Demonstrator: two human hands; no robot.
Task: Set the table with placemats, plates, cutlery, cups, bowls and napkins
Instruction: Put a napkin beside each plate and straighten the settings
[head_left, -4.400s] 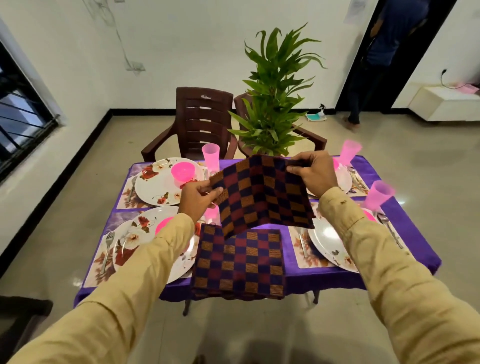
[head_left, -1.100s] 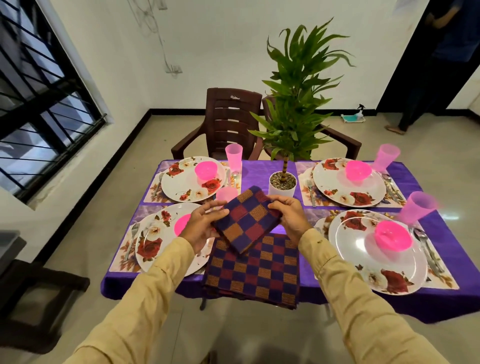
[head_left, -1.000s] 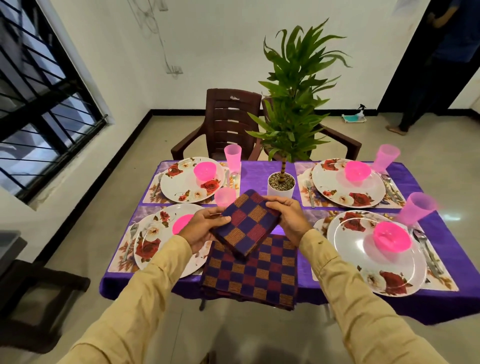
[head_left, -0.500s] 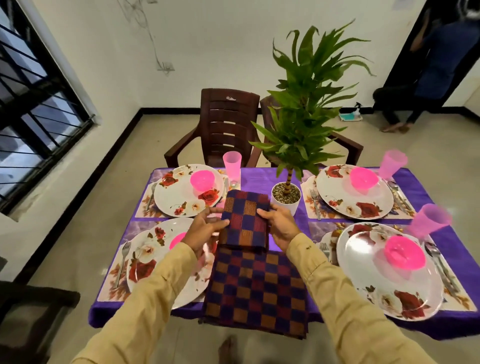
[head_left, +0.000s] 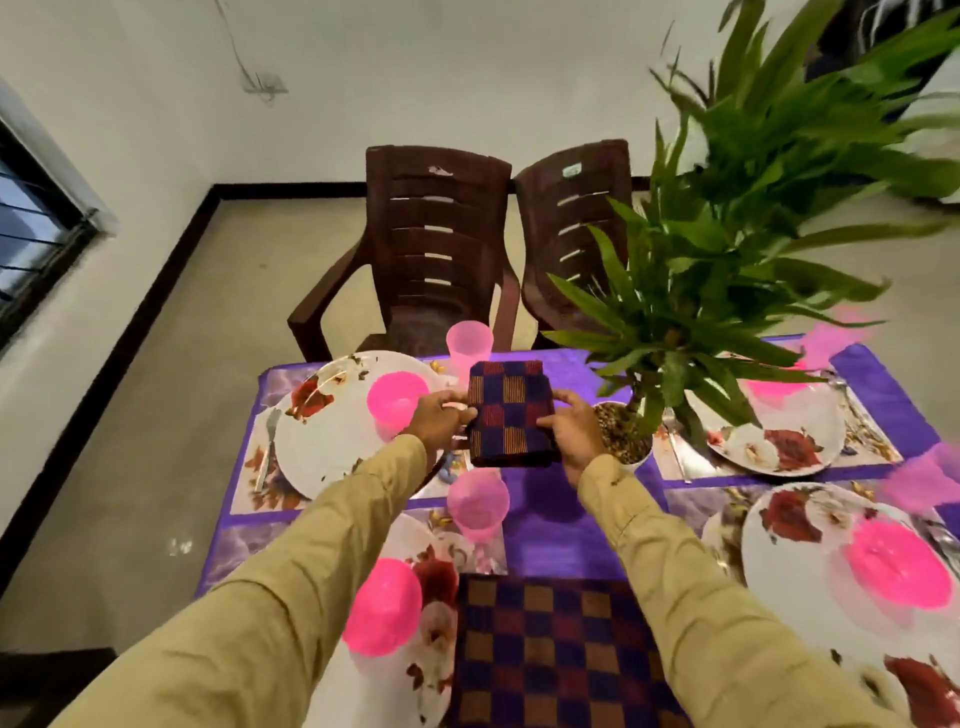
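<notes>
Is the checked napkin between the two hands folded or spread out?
Folded. The checked napkin is a compact thick rectangle, held at its sides by the left hand and right hand.

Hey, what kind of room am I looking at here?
Most likely a home dining room: a purple-clothed table laid with floral plates and pink cups, two brown plastic chairs at its far side, and a potted plant on it.

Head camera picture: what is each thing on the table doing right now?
Folded checked cloth napkin: gripped between both hands.
Left hand: grips the napkin's left edge.
Right hand: grips its right edge.
Far pink plastic cup: upright.
Round pink plastic bowl: sitting on flowered white plate.
</notes>
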